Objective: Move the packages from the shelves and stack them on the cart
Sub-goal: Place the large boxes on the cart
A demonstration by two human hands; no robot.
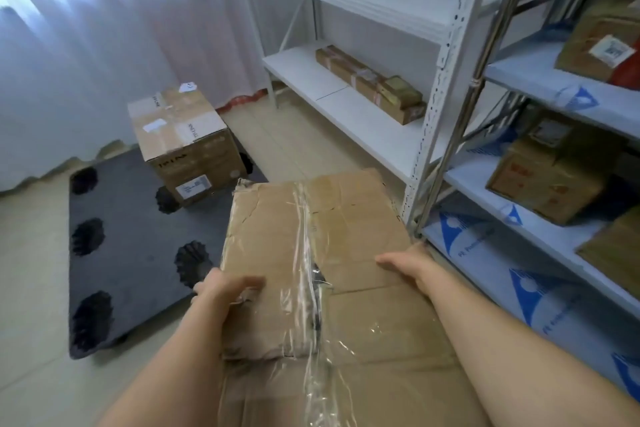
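Observation:
A large worn cardboard box (pixel 332 253) with clear tape down its middle fills the lower centre, held off the floor. My left hand (pixel 221 291) grips its left edge, thumb on top. My right hand (pixel 412 267) clasps the right edge, fingers wrapped down the side. The dark grey flat cart (pixel 131 253) lies on the floor to the left. One taped brown box (pixel 183 142) stands on the cart's far corner.
White metal shelves (pixel 363 114) hold a long flat package (pixel 370 83). To the right, blue-lined shelves (pixel 540 232) carry several cardboard boxes (pixel 550 177). A steel upright (pixel 446 128) stands close to the carried box. White curtains hang behind the cart.

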